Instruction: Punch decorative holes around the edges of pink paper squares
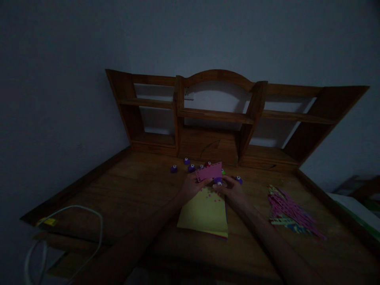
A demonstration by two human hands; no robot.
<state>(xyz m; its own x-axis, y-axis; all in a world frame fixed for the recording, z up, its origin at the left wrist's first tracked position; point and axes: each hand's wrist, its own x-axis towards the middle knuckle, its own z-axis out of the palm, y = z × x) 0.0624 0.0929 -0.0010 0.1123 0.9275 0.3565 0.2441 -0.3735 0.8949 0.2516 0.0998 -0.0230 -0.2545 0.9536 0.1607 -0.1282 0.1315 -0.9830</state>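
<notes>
My left hand point(190, 186) pinches the lower left edge of a pink paper strip point(209, 171), holding it up over a yellow sheet point(204, 211) that lies on the wooden desk point(133, 190). A small purple paper punch point(218, 181) sits on the strip's lower right edge, and my right hand point(233, 190) is closed around it. Tiny pink punched bits lie scattered on the top of the yellow sheet.
Several more small purple punches point(187, 165) stand behind the strip. A pile of punched pink paper strips point(286, 209) lies at the right. A wooden shelf unit point(216, 114) backs the desk. A white cable point(89, 221) loops at the left edge. The room is dim.
</notes>
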